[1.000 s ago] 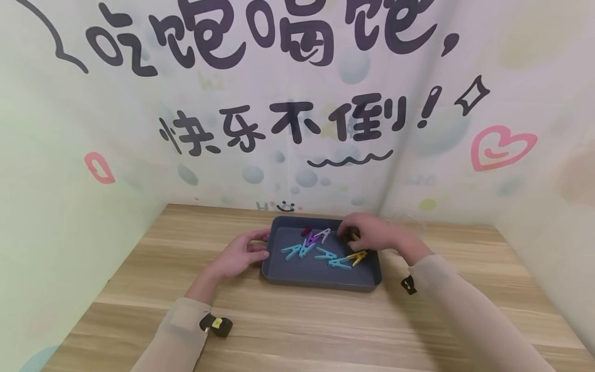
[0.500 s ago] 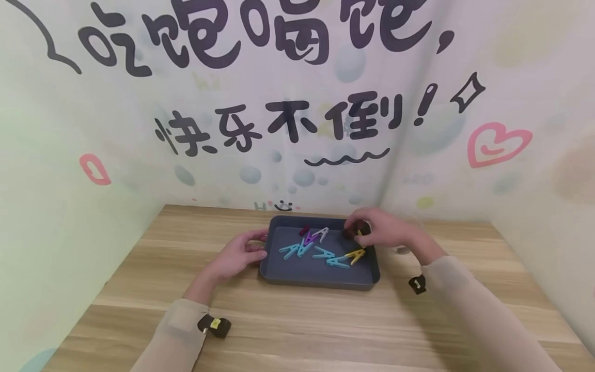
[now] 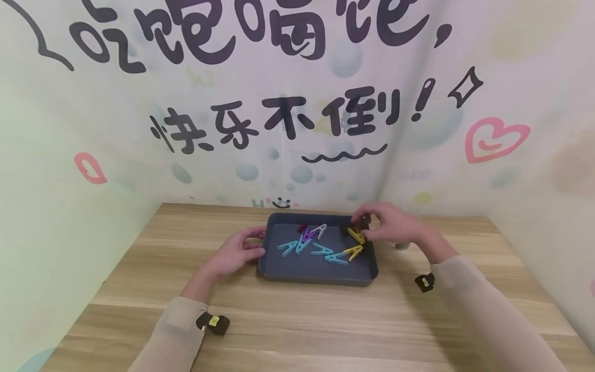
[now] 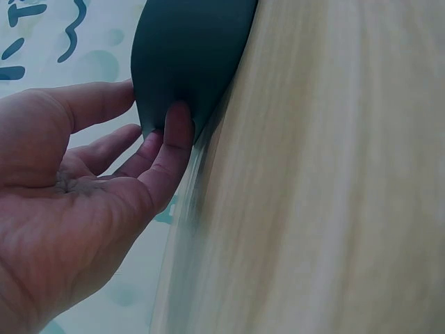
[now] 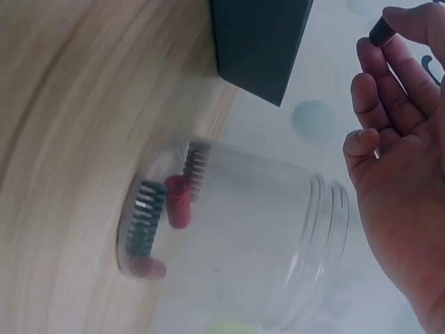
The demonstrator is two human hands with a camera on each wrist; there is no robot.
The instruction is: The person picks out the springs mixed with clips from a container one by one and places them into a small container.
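Note:
A dark grey tray (image 3: 297, 274) holds several clothespins: light blue ones (image 3: 335, 259), a purple one (image 3: 307, 236), a white one (image 3: 319, 230) and yellow ones (image 3: 354, 252). My left hand (image 3: 238, 251) rests its fingers against the tray's left end; the left wrist view has the fingertips (image 4: 179, 115) on that wall. Over the tray's back right corner, my right hand (image 3: 389, 222) pinches a small dark ridged piece (image 5: 382, 32) between thumb and fingertip. Beside the tray a clear jar (image 5: 243, 229) holds a red ridged cylinder (image 5: 179, 202) and dark ridged pieces (image 5: 144, 219).
The wood-grain table (image 3: 297, 325) extends in front of the tray and to both sides. Behind it hangs a printed backdrop (image 3: 288, 170) with large dark lettering. A small dark red piece (image 3: 302, 227) lies near the tray's back wall.
My right hand has risen from inside the tray and shifted right and back over the corner, uncovering a yellow clothespin. My left hand has stayed at the tray's left end.

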